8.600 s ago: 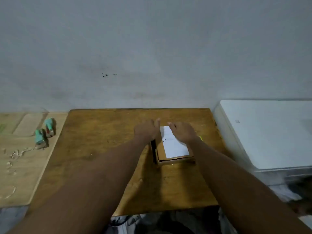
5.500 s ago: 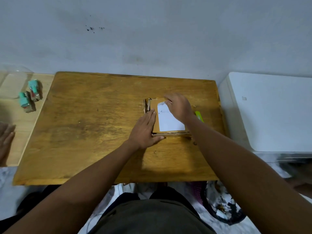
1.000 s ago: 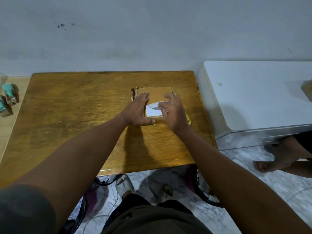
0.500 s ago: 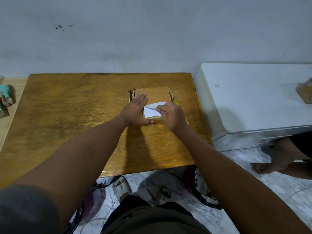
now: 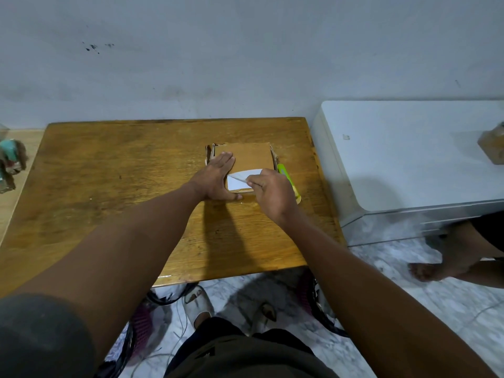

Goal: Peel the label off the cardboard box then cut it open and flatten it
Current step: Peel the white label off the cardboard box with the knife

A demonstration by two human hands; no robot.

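Note:
A brown cardboard box [image 5: 249, 156] lies flat on the right part of the wooden table [image 5: 114, 186]. A white label [image 5: 236, 181] is folded back over the box's near part, its far half lifted off the bare cardboard. My left hand [image 5: 218, 177] presses flat on the box's left side, fingers spread. My right hand [image 5: 271, 193] pinches the folded edge of the label and holds it toward me. A yellow-green cutter [image 5: 285, 173] lies just right of the box, partly hidden by my right hand.
A white cabinet [image 5: 409, 156] stands right of the table, with a brownish object [image 5: 493, 143] on its far edge. Teal items [image 5: 9, 156] sit on a lighter board at the left. Another person's leg and foot [image 5: 447, 263] rest on the floor at right.
The label has come further off the box: my right hand has drawn its folded edge toward me, baring more cardboard. My left hand stays pressed on the box.

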